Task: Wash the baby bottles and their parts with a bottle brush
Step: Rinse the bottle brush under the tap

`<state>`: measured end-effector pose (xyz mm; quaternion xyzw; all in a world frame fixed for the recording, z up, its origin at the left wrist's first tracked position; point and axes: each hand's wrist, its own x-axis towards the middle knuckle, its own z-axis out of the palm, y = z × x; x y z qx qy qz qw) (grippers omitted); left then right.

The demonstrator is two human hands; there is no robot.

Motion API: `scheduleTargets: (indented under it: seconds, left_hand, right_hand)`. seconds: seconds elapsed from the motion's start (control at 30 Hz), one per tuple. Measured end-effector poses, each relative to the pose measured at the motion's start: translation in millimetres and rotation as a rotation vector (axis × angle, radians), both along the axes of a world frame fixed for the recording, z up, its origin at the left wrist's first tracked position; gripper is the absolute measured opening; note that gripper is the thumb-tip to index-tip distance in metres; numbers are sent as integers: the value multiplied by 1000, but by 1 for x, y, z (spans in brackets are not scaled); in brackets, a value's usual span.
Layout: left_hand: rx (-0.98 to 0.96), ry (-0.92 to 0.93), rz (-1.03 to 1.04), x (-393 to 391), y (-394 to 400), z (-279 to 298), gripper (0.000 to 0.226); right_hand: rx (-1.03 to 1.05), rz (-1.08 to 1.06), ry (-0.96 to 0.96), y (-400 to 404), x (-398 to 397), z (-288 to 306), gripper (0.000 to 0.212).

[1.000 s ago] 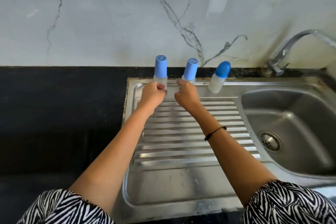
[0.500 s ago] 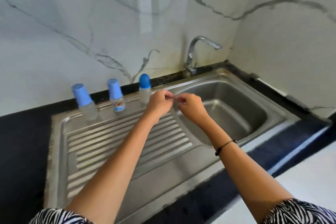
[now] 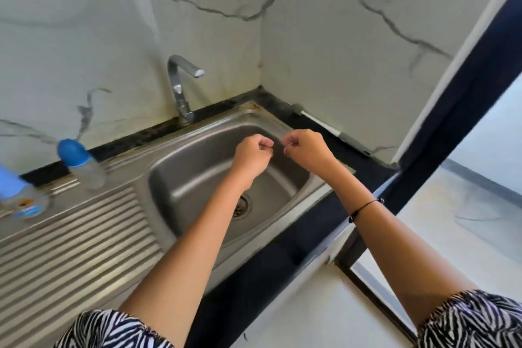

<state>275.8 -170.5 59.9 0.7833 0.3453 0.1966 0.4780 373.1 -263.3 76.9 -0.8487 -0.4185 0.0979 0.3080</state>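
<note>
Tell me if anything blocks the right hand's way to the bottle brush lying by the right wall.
Nothing visible does. The right hand hangs over the sink basin's far right corner, and the bottle brush lies on the black counter strip just beyond it, against the wall. Only the sink rim and bare counter lie between them. The capped bottles stand far off to the left.

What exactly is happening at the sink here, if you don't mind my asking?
A person holds both fists, left hand and right hand, over the sink basin, gripping nothing visible. The bottle brush lies on the counter behind. Capped baby bottles stand on the drainboard. The tap is dry.
</note>
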Motion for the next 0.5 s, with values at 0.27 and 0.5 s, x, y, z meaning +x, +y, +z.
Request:
scheduleTargets:
  seconds: [0.27, 0.5]
  left_hand:
    - [-68, 9, -81, 105, 1, -15, 24]
    - [-210, -2, -79, 176, 36, -43, 24]
  right_hand:
    - [-40, -56, 7, -8, 99, -22, 27]
    - [-207, -135, -83, 36, 169, -44, 26]
